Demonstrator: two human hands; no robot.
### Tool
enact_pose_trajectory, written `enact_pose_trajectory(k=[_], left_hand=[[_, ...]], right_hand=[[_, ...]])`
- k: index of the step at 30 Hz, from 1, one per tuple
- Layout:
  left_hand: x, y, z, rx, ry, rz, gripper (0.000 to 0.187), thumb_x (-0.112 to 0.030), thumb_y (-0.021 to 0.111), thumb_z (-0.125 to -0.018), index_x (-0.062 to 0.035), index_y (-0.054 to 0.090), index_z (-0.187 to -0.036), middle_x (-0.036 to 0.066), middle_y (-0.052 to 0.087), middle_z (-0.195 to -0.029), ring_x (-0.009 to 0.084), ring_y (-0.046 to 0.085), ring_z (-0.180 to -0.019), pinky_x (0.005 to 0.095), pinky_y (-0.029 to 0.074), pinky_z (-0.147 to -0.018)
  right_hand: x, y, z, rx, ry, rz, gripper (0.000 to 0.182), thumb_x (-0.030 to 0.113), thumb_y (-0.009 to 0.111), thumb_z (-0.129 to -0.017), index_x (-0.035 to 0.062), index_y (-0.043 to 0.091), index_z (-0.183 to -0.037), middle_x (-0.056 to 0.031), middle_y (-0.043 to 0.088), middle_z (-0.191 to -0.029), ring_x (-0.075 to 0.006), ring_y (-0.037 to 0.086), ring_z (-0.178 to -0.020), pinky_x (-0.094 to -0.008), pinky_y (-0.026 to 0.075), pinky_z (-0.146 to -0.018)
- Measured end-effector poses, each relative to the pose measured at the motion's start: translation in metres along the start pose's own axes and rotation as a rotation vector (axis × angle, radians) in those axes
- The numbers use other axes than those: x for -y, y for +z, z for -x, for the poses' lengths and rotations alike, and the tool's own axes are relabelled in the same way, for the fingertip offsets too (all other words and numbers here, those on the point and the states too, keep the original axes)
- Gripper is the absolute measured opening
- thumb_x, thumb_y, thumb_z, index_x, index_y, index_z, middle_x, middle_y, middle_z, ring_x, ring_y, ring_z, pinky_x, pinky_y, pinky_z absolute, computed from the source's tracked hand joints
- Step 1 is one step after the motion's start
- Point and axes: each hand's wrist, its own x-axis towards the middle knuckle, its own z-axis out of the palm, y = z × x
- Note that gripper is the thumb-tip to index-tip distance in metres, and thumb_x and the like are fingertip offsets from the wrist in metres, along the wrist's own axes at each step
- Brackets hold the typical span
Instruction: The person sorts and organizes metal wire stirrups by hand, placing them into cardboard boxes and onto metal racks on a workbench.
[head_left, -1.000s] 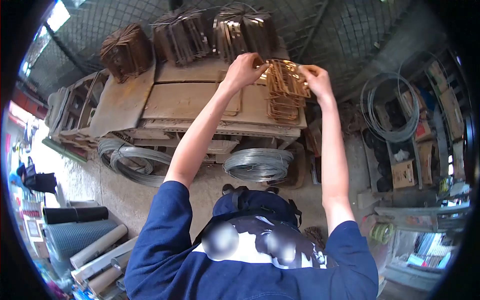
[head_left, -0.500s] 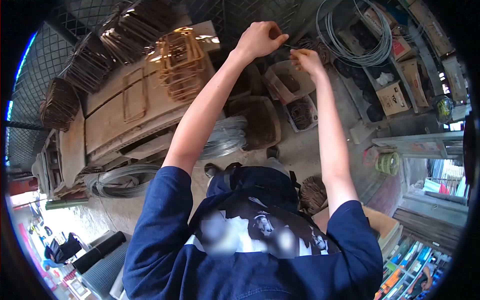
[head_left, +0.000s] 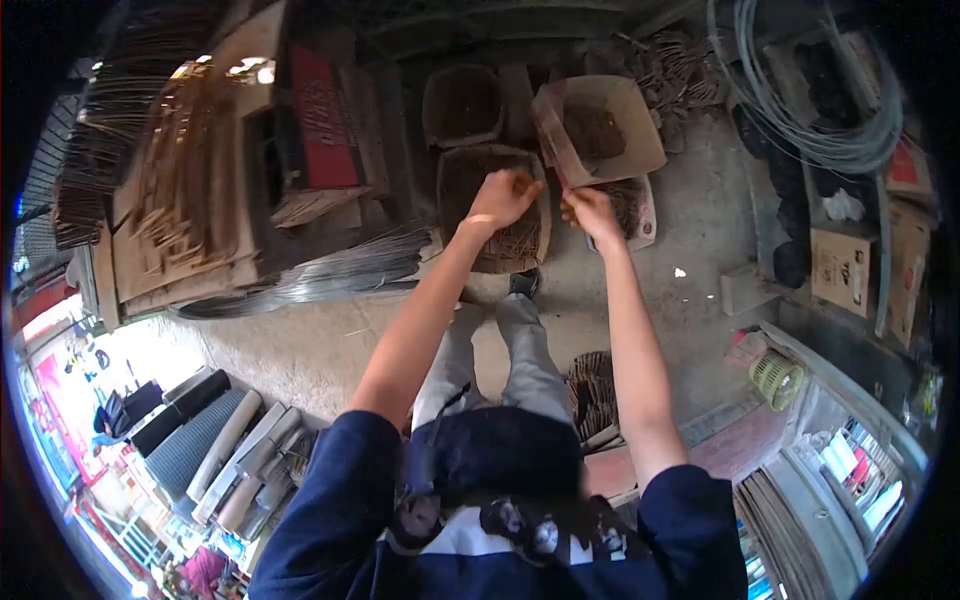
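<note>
My left hand is closed, its fingers curled, above a worn open box that contains rusty metal pieces. A short distance to its right, my right hand pinches its fingers together beside a pale bin with dark pieces in it. Whatever lies between the fingers of either hand is too small to make out. Just beyond the hands stands an open carton with a heap of brown bits inside. Behind the left hand sits another dark box.
Rusty bent rods are stacked on the left bench, near a red-sided carton. A grey wire coil lies below. At right hang wire loops beside a cardboard box. A green basket stands lower right.
My view has tipped lower, showing my legs and the boxes. Both hands have come down and nearer to my body, over the boxes, and remain close together with fingers closed.
</note>
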Motion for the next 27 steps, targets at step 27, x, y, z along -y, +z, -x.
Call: enact_pose_trajectory(k=[27], left_hand=[[0.531,0.265,-0.014,-0.133,-0.659,-0.281,0.061,-0.034,0.058,-0.078,0.0007,0.037,-0.124,0.021,0.035,-0.131,0.0335,0.031,-0.123,0.0426,0.021,-0.105]], right_hand=[[-0.477,0.17,-0.339,0.282,0.108,0.058,0.025,0.017,0.06,-0.078,-0.0002,0.054,-0.094,-0.0105,0.059,-0.083,-0.0209,0.054,-0.08,-0.0346,0.043,-0.069]])
